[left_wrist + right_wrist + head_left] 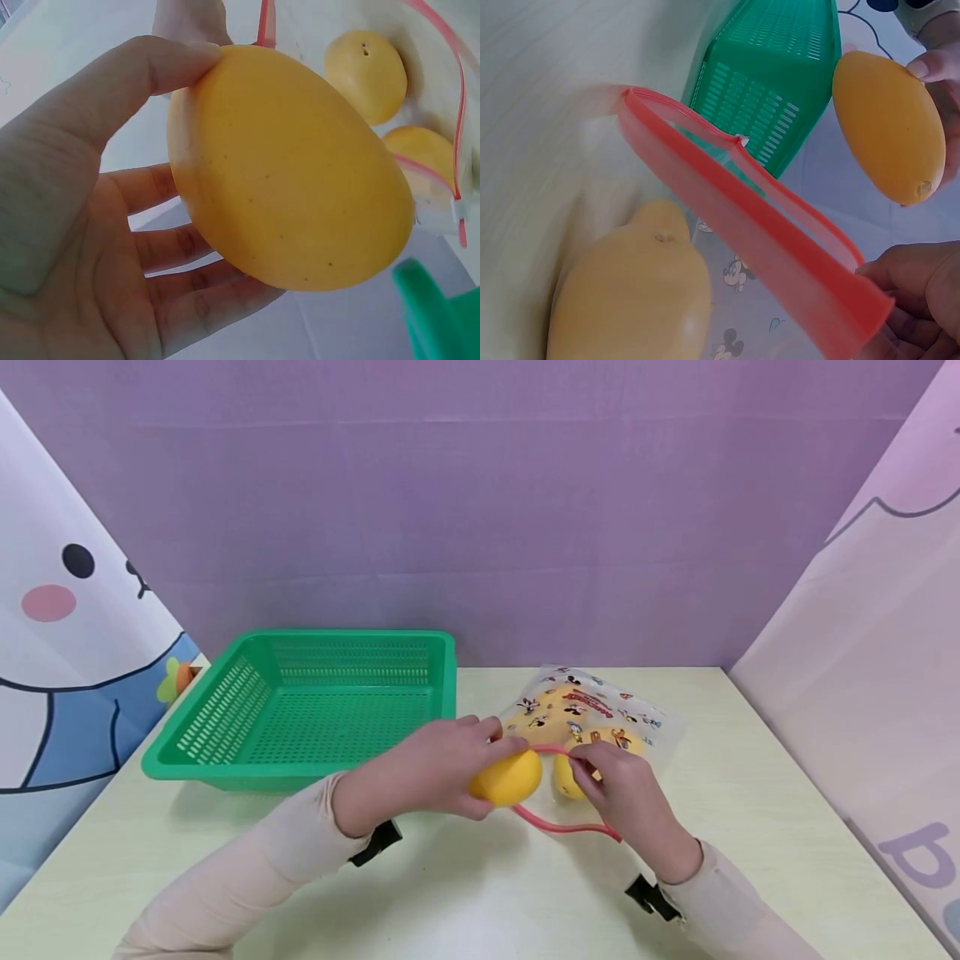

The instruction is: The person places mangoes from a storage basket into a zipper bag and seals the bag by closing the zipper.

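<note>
My left hand (438, 768) grips a yellow mango (510, 779) between thumb and fingers, raised above the table at the mouth of a clear zip bag (637, 706). In the left wrist view this mango (292, 172) shows small dark specks. My right hand (626, 793) pinches the bag's red zip edge (772, 232), and the mouth stands apart in a loop. Inside the bag lie more mangoes, one of them near the opening (567, 777); the right wrist view shows a mango (630, 292) close up. Cartoon prints partly hide the bag's contents.
A green plastic basket (300, 771) with slotted walls stands on the pale table (750, 827), left of the bag; no items show in it. Behind the table hangs a purple cloth (480, 527). Printed cartoon panels (67, 693) flank both sides.
</note>
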{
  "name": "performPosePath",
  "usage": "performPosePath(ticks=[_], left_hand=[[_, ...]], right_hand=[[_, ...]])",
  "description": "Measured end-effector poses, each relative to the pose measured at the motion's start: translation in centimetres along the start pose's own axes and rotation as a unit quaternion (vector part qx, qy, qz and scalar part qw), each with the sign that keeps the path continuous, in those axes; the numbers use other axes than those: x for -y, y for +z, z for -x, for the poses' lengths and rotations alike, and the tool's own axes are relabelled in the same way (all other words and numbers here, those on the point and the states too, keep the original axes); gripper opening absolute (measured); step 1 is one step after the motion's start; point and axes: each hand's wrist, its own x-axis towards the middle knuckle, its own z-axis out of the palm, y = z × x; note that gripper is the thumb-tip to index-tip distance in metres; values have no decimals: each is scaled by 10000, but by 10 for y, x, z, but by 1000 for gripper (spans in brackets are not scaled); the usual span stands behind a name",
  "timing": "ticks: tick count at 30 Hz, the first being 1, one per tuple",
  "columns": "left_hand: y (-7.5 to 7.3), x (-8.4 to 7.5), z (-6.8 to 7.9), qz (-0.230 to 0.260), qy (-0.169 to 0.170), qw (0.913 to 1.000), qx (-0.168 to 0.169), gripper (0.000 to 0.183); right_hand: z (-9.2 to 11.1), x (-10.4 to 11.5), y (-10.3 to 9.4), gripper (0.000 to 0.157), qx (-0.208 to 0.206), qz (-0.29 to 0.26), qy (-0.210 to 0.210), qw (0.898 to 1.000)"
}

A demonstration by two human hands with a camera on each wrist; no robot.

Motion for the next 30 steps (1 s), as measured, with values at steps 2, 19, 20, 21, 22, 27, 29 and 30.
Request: performPosePath(ticks=[2,19,20,21,22,27,29,30], left_hand=[[2,-1,0,5,15,10000,15,65],[19,-10,-4,-75,241,9997,53,60],[20,-11,-4,-95,250,9996,61,61],[21,-11,-5,-115,256,9996,72,61],[22,-12,-5,-130,261,9995,83,61],[26,-15,-8,-194,221,9992,269,64],[28,-16,-9,-203,216,9990,333,65],[30,-17,-10,-219,216,9989,342,64]], right_hand=[[0,0,0,16,-19,3,-34,10000],[1,-1,0,14,-30,-38,-73,10000],[1,-1,0,14,-29,-40,-76,10000],[0,-1,0,14,-29,-40,-76,10000],[0,-1,0,14,-32,-43,-82,10000],[0,-2,1,14,-49,-50,-88,9999],[0,-2,1,14,-47,-68,-85,9999],[0,-2,1,14,-45,-81,-86,9999]])
